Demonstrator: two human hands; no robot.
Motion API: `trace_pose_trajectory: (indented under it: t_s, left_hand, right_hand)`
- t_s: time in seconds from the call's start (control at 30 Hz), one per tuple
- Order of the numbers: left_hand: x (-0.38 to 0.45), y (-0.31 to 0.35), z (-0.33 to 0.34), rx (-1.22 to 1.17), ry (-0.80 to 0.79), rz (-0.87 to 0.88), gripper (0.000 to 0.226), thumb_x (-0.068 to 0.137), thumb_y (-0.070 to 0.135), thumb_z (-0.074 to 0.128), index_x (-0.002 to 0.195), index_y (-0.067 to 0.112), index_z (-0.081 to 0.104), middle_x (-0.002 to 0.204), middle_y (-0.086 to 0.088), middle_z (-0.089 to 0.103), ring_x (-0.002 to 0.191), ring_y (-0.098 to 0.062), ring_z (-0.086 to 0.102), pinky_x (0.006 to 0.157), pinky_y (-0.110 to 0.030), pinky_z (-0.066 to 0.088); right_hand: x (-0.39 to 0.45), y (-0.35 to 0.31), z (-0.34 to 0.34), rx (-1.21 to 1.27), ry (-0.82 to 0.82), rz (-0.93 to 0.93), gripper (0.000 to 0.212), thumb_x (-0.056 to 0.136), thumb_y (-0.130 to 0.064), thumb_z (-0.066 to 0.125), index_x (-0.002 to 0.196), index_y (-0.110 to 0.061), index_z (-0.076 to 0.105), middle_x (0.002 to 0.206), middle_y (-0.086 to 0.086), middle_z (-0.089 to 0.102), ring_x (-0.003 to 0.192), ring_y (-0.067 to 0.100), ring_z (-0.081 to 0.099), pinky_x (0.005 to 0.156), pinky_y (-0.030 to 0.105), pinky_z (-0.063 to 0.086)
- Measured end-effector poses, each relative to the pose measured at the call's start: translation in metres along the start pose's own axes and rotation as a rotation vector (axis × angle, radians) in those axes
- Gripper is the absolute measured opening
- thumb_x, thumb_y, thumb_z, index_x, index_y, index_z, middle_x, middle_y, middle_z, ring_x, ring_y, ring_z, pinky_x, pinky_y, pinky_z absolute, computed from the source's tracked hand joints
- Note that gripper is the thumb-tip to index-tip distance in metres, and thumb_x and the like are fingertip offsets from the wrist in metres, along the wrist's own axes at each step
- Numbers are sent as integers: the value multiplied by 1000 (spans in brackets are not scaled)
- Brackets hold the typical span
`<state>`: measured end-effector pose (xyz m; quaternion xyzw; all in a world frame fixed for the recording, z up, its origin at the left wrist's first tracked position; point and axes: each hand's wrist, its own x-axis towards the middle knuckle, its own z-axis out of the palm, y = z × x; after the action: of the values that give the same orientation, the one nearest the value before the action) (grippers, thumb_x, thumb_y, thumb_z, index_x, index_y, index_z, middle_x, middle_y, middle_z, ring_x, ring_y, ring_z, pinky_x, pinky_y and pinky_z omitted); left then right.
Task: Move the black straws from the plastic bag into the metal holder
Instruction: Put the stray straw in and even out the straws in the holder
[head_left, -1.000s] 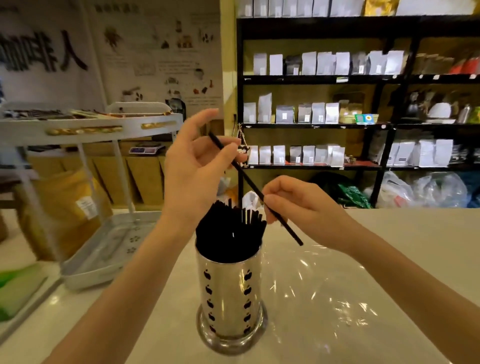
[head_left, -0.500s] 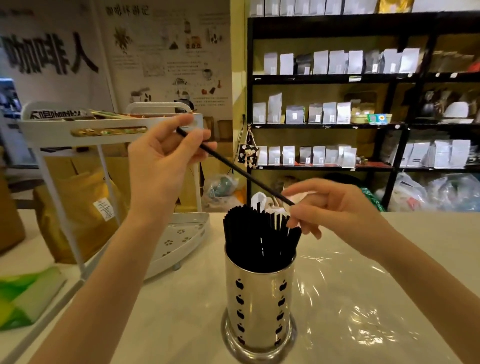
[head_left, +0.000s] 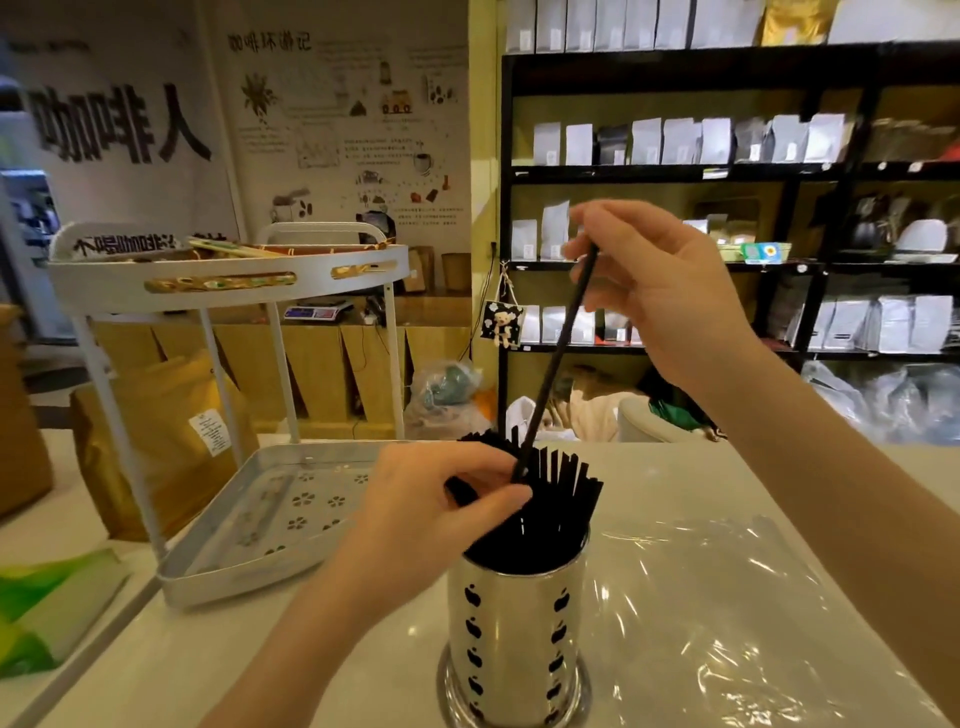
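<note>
A: Fingers (head_left: 597, 249), right hand (head_left: 660, 291): pinching the top end of one black straw (head_left: 553, 364), up at about one o'clock from the metal holder (head_left: 514, 634).

B: And the left hand (head_left: 431, 504)?

A: Fingers curled in among the bundle of straws (head_left: 545, 499) at the holder's mouth, on its nine o'clock side. Thumb tip sits against the foot of the single straw. Looks like it is parting the bundle and steering the straw in, though I cannot tell how firmly it grips.

B: Item, single straw: position?

A: Tilted, top leaning toward one o'clock, lower end just touching the tops of the bundle. Not yet seated, by my judgement.

B: Item, holder: contents?

A: Packed with black straws, fanned above the rim. Stands upright on the white counter (head_left: 727, 478).

B: Item, plastic bag (head_left: 727, 613)?

A: Clear film lying flat on the counter, at three to four o'clock from the holder. No straws visible in it from here.

B: So, progress?

A: Nearly complete, I would say. This one straw looks like the last; what remains is to lower it into the bundle.
</note>
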<state>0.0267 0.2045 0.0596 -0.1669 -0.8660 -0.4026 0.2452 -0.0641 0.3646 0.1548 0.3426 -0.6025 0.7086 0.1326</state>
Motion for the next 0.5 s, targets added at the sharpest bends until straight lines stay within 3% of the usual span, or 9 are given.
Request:
trace_pose_trajectory:
  t_s: [0.1,0.2,0.37,0.5]
  left_hand:
    - [3,7,14,95,88,23,20,75,23,66,94,26,69,73,22,63,81,2,58,64,-6,45]
    - [6,7,23,102,107,20,19,77,23,65,96,26,68,73,27,58,87,6,55,68,-5,46]
    - [9,1,26,59,141,15,24,76,19,68,99,25,68,80,23,63,86,7,58,67,-2,44]
    - [11,-4,25,116,215,120,26,74,12,70,97,22,67,78,21,63,81,1,60,65,-5,46]
  right_hand:
    - [-5,-8,10,-81,-75,-186,14,88,-9,58,102,-14,60,64,-6,70,61,7,66,57,23,57]
    - [-16,-5,14,-197,-107,-336,13,86,-7,61,95,-16,57,65,-7,70,63,11,68,56,23,56]
    - [-37,25,12,-259,-122,-273,12,82,-8,65,88,-18,60,77,-4,70,71,9,70,64,16,54]
    - [-55,56,4,-300,-115,-202,11,79,-10,69,83,-19,65,71,-11,70,70,5,69,66,12,51]
